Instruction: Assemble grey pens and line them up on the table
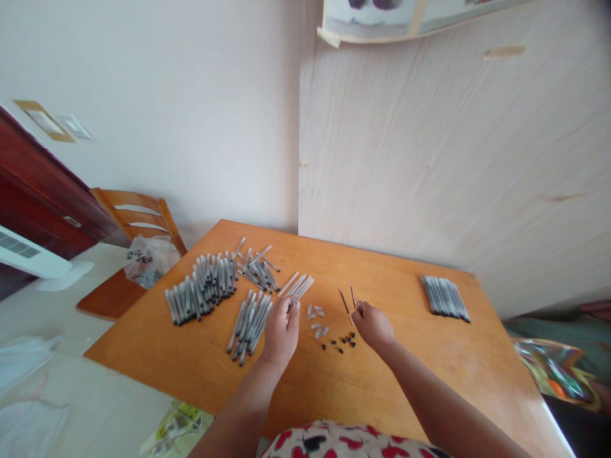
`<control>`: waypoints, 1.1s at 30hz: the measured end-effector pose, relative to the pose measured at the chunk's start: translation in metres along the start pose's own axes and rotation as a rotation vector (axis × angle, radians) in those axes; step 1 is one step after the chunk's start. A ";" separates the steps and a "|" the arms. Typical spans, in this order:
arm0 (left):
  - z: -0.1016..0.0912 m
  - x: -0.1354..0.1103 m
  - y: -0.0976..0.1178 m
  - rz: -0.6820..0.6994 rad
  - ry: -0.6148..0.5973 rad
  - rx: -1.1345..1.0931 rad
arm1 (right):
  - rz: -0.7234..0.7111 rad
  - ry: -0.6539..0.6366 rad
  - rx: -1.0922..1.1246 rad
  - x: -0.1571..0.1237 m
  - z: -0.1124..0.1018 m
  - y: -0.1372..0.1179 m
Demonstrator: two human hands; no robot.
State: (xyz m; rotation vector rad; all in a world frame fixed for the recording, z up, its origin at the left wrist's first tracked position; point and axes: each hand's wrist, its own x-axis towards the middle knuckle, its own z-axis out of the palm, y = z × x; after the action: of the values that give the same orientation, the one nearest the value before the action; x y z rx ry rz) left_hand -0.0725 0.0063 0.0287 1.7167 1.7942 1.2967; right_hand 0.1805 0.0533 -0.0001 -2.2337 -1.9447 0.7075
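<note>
My left hand (281, 327) is closed around the lower ends of several clear pen barrels (300, 286), which fan out above the fingers. My right hand (375, 326) is pinched at the lower ends of thin, dark-tipped pen refills (344, 300); whether it grips each of them is hard to see. Between the hands lie small clear pen caps (315, 310) and, nearer me, several black end plugs (341, 350). Just left of my left hand is a pile of black-ended pens (248, 324).
The wooden table (391, 394) holds a large heap of pens (205, 286) at left, a looser pile (260, 270) behind it, and a neat row of pens (445, 299) at far right. A chair (138, 213) with a plastic bag (150, 261) stands left; walls border the back.
</note>
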 end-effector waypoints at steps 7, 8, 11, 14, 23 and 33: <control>0.008 -0.001 0.007 -0.281 -0.155 -0.319 | -0.159 0.152 0.524 -0.023 -0.031 -0.015; 0.008 -0.002 0.009 -0.328 -0.185 -0.368 | -0.171 0.150 0.636 -0.027 -0.036 -0.020; 0.008 -0.004 0.016 -0.444 -0.261 -0.521 | -0.158 0.061 0.951 -0.038 -0.050 -0.031; 0.008 -0.006 0.020 -0.479 -0.325 -0.601 | -0.128 -0.062 1.179 -0.046 -0.061 -0.039; 0.014 -0.007 0.010 -0.269 -0.378 -0.421 | -0.156 -0.218 1.282 -0.053 -0.071 -0.047; 0.008 -0.004 0.011 -0.164 -0.404 -0.199 | -0.144 -0.218 1.220 -0.055 -0.073 -0.047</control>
State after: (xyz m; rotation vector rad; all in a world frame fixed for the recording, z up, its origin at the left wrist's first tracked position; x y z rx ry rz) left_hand -0.0591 0.0043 0.0315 1.5527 1.4845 0.9430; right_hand 0.1623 0.0252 0.0972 -1.2611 -1.1077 1.5737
